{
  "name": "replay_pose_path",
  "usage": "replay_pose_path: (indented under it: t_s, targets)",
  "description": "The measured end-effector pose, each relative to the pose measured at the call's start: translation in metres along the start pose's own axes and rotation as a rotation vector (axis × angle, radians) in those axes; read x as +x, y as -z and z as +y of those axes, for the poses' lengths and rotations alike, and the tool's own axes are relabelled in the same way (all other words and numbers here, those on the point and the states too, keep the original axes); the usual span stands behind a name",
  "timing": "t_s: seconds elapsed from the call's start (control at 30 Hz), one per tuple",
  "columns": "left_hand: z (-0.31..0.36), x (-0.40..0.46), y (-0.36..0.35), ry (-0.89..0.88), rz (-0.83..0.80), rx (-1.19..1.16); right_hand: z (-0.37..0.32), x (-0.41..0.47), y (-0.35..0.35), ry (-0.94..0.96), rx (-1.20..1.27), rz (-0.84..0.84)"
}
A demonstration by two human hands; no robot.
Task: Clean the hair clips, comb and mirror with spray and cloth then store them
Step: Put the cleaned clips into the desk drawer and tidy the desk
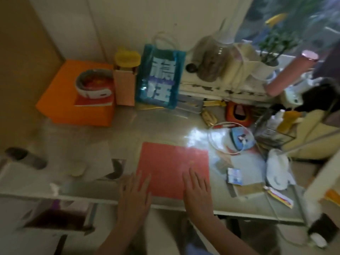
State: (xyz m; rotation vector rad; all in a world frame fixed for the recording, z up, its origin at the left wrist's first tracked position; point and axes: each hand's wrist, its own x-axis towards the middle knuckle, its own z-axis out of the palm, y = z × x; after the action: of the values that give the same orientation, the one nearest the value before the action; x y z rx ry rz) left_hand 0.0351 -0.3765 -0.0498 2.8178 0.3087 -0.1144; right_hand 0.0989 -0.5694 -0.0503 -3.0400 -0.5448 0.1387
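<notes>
Glass-topped desk (114,129): orange box (73,100), blue bag (160,76), red sheet (171,168)

Desk (77,183): spans the view, its near edge towards the person.
Flat sheet (173,168): on the desk, centre front.
Left hand (135,190): flat over the sheet's near left corner.
Right hand (197,190): flat on the sheet's near right part.
Box (60,100): far left on the desk; a book (93,102) and a curved band (93,83) lie on it.
Carton (124,89): right of the box.
Bag (160,78): right of the carton, upright at the back.
Cable loop (228,138): right of the sheet, behind a small card (234,176).
Wire rack (272,131): far right, bottles inside.
Open drawer (58,218): below the desk edge, left.
</notes>
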Motion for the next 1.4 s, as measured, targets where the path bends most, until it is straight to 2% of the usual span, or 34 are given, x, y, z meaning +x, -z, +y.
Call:
replay_pose_path:
  t_s: [0.27,0.33,0.43,0.7,1.0,1.23,1.4]
  targets:
    - [0.167,0.071,-0.049,-0.088,-0.201,0.005,0.157,0.014,-0.007,-0.05,0.018,0.074]
    - [0.195,0.083,-0.058,-0.121,-0.238,0.02,0.186,0.018,-0.013,-0.085,0.025,0.039]
    - [0.224,0.097,-0.074,-0.158,-0.29,0.065,0.219,0.023,-0.019,-0.125,0.053,-0.056]
    - [0.261,0.125,-0.112,-0.229,-0.447,0.144,0.255,0.044,-0.045,-0.128,0.031,-0.118]
    - [0.271,0.14,-0.135,-0.356,-0.376,0.255,0.277,0.051,-0.045,-0.013,0.137,-0.102]
    - [0.258,0.14,-0.133,-0.417,-0.254,0.214,0.275,0.051,-0.04,0.058,0.238,-0.126]
    - [0.231,0.116,-0.116,-0.336,-0.111,0.151,0.253,0.056,-0.028,0.188,0.263,-0.114]
